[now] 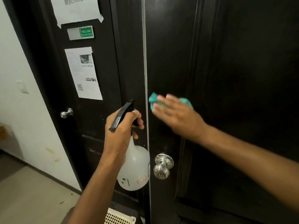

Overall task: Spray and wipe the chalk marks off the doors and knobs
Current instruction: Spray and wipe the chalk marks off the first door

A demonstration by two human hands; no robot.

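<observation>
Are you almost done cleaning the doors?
Not yet. The right hand is pressing a teal cloth flat on the near door, above its knob. The left hand holds the spray bottle in its grip. The far door still shows pale specks, and its knob looks untouched.

taped paper notices and a green welcome sign ahead of me, left. white wall with light switch. perforated white basket by my feet.
</observation>
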